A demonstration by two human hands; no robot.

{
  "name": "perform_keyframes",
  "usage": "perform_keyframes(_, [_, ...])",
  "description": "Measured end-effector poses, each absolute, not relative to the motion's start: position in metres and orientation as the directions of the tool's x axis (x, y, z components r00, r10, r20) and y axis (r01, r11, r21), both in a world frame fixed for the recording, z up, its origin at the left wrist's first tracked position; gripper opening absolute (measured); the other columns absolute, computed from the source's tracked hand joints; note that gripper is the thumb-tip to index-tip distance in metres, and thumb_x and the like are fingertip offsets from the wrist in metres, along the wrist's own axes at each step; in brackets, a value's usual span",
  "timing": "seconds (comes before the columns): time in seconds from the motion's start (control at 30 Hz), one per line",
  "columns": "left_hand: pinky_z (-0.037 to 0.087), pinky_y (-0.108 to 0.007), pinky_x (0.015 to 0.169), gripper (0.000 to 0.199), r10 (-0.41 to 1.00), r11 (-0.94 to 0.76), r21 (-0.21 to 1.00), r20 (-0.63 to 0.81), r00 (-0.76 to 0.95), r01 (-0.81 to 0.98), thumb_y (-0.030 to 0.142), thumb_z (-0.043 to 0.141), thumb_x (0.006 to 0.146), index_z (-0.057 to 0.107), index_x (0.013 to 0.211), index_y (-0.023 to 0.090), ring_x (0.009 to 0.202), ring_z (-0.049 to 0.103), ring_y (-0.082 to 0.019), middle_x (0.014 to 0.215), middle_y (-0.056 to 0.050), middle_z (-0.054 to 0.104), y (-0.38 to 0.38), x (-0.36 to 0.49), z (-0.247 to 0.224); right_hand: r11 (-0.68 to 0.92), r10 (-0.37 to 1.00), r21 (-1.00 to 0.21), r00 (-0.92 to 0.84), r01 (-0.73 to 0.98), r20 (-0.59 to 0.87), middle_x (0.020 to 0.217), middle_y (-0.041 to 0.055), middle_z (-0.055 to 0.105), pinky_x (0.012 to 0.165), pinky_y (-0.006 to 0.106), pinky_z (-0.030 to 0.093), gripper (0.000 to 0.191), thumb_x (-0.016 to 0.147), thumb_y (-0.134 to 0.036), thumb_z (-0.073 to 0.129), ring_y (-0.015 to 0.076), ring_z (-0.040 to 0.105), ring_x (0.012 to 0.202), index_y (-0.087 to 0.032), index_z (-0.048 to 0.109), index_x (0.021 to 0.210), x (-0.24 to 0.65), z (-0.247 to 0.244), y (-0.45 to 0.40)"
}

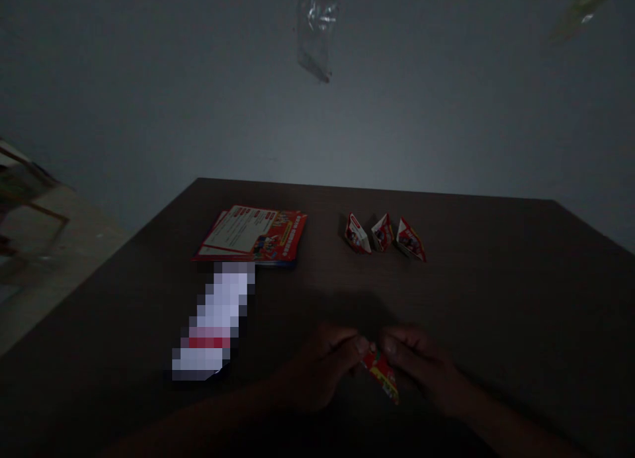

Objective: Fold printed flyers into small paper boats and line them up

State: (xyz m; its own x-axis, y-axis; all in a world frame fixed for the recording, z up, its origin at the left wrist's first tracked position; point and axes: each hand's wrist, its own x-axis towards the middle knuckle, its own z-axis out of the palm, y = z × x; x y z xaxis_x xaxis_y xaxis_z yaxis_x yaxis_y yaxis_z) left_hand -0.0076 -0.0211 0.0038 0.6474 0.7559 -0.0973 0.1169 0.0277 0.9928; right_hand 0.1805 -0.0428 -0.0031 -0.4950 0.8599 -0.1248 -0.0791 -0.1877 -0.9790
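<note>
Close to the table's near side, a small folded red-and-yellow paper (381, 373) is between my two hands. My left hand (327, 365) pinches its upper left corner with thumb and fingers. My right hand (426, 365) has its thumb and bent fingers at the paper's right side. Three folded paper boats (381, 233), red and white with printing, stand in a row beyond my hands. Back on the left lies a stack of red printed leaflets (248, 236), the top ones showing white panels with text. The room is dim, so finger details are faint.
The dark wooden table (476, 279) has its far edge near a grey wall (421, 127). A bright, pixelated long object (218, 319) lies in front of the leaflets. A clear plastic bag (317, 31) hangs on the wall. Blurred furniture (30, 193) stands at far left.
</note>
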Motion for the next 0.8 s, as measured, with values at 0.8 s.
perform_keyframes(0.8, [0.032,-0.022,0.055,0.047,0.866,-0.026,0.989,-0.052,0.497,0.148,0.049,0.035,0.091,0.050,0.061,0.016,0.056,0.044,-0.011,0.057,0.002,0.046,-0.0190,-0.0061,0.0044,-0.085,0.844,-0.996,-0.532,-0.008,-0.068,0.055,-0.0056,0.032,0.045,0.021,0.020,0.042,0.092,-0.047,0.044,0.0067,0.025,0.049,-0.016,0.048,0.065,0.1813,0.0012,-0.0438])
